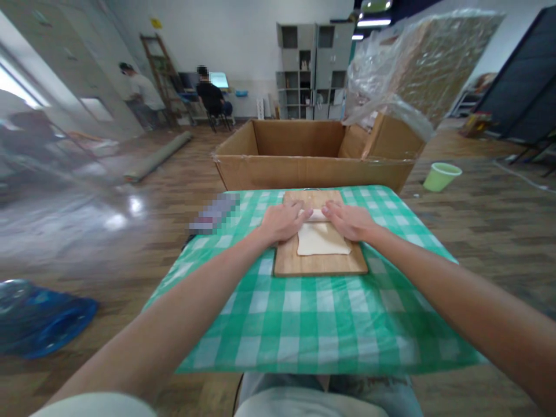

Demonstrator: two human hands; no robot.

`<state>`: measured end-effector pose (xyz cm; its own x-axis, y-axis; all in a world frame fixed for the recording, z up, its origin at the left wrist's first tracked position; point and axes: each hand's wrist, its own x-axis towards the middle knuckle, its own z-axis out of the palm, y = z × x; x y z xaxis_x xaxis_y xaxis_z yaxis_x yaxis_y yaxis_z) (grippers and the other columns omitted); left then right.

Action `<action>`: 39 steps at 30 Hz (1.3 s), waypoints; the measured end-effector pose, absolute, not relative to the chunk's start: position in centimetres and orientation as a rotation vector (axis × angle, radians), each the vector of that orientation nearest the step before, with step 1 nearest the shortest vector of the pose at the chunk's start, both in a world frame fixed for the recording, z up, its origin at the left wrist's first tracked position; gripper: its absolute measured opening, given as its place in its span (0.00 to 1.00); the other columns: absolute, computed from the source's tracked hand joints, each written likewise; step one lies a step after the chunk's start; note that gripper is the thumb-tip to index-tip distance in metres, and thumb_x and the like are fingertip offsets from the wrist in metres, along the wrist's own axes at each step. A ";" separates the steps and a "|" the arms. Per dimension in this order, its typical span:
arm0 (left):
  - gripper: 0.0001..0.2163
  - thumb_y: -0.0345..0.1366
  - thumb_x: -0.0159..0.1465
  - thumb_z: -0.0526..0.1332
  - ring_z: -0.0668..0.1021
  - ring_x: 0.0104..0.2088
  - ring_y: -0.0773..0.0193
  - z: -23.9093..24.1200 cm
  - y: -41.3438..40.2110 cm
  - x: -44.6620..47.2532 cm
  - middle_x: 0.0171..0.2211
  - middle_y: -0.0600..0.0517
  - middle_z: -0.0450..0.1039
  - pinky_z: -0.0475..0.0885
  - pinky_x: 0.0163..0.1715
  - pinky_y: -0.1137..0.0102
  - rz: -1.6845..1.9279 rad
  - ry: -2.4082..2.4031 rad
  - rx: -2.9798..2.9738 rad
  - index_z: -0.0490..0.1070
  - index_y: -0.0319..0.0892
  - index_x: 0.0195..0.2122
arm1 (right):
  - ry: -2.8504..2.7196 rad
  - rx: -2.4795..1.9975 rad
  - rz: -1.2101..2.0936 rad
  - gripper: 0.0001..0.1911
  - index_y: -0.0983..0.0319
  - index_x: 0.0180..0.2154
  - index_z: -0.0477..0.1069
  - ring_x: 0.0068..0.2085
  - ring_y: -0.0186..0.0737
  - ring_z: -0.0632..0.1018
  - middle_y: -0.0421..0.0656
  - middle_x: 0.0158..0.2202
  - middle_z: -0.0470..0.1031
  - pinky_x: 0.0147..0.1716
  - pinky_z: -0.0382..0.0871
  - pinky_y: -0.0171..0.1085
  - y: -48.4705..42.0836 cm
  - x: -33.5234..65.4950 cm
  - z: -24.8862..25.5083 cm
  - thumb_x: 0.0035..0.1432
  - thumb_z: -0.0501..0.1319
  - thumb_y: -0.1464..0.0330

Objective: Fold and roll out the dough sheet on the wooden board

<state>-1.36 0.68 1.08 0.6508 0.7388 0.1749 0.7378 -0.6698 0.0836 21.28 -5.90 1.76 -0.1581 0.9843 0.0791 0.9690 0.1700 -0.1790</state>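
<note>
A flat, pale sheet that looks like dough (324,240) lies on a wooden cutting board (319,266). Along its far edge runs a whitish roll (318,215); I cannot tell whether this is the sheet rolled up or a separate pin. My left hand (284,221) holds the roll's left end, fingers bent over it and thumb towards the middle. At the right end my right hand (347,220) grips it in the same way. Both palms hide the roll's ends and parts of the board's sides.
A green checked tablecloth (304,324) covers the table. A blurred-out flat object (215,213) lies at its far left corner. Beyond stands a large open cardboard box (304,171); a green bucket (442,176) is on the floor at right. Two people (211,95) are in the background.
</note>
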 end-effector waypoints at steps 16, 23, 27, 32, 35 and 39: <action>0.35 0.55 0.74 0.45 0.57 0.73 0.45 0.5 -10.1 -5.1 0.73 0.35 0.55 0.46 0.73 0.53 0.441 1.154 3.028 0.54 0.31 0.72 | -2.436 -1.575 -0.083 0.46 0.71 0.74 0.50 0.76 0.55 0.51 0.57 0.75 0.50 0.73 0.48 0.56 -16.5 20.8 0.6 0.71 0.41 0.43; 0.38 0.57 0.74 0.43 0.59 0.73 0.46 0.5 -7.9 -4.5 0.71 0.32 0.57 0.46 0.73 0.54 0.388 1.180 2.966 0.54 0.27 0.71 | -2.486 -1.579 -0.017 0.46 0.72 0.73 0.52 0.75 0.54 0.52 0.57 0.75 0.51 0.74 0.46 0.53 -14.2 21.4 1.5 0.72 0.40 0.44; 0.38 0.58 0.74 0.40 0.57 0.74 0.49 0.4 -4.4 -3.6 0.72 0.36 0.57 0.46 0.73 0.57 0.311 1.194 2.896 0.54 0.30 0.72 | -2.471 -1.595 0.049 0.44 0.70 0.73 0.54 0.74 0.55 0.55 0.56 0.74 0.54 0.73 0.48 0.55 -11.2 22.0 1.5 0.72 0.40 0.44; 0.39 0.57 0.75 0.34 0.54 0.75 0.51 1.0 -0.2 -2.2 0.74 0.37 0.52 0.47 0.73 0.58 0.170 1.225 2.766 0.51 0.30 0.74 | -2.433 -1.634 0.158 0.44 0.67 0.74 0.52 0.75 0.54 0.53 0.52 0.75 0.52 0.73 0.47 0.54 -8.5 22.7 1.2 0.72 0.37 0.43; 0.38 0.56 0.75 0.32 0.52 0.76 0.51 1.2 1.5 -1.4 0.76 0.39 0.47 0.48 0.73 0.57 0.126 1.249 2.728 0.49 0.32 0.75 | -2.428 -1.639 0.204 0.45 0.67 0.74 0.52 0.76 0.54 0.50 0.51 0.76 0.49 0.74 0.44 0.54 -7.4 23.0 1.1 0.72 0.34 0.43; 0.34 0.54 0.76 0.31 0.52 0.76 0.51 1.2 3.8 -0.3 0.77 0.45 0.45 0.48 0.72 0.56 0.116 1.235 2.751 0.49 0.40 0.75 | -2.384 -1.693 0.289 0.43 0.65 0.73 0.55 0.76 0.54 0.50 0.49 0.76 0.51 0.73 0.45 0.56 -5.3 23.8 1.1 0.73 0.31 0.46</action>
<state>-0.31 3.81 1.15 0.6635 0.7480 0.0195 0.7384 -0.6588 0.1441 23.76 -5.32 1.06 -0.3223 0.9452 0.0523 0.9054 0.3239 -0.2744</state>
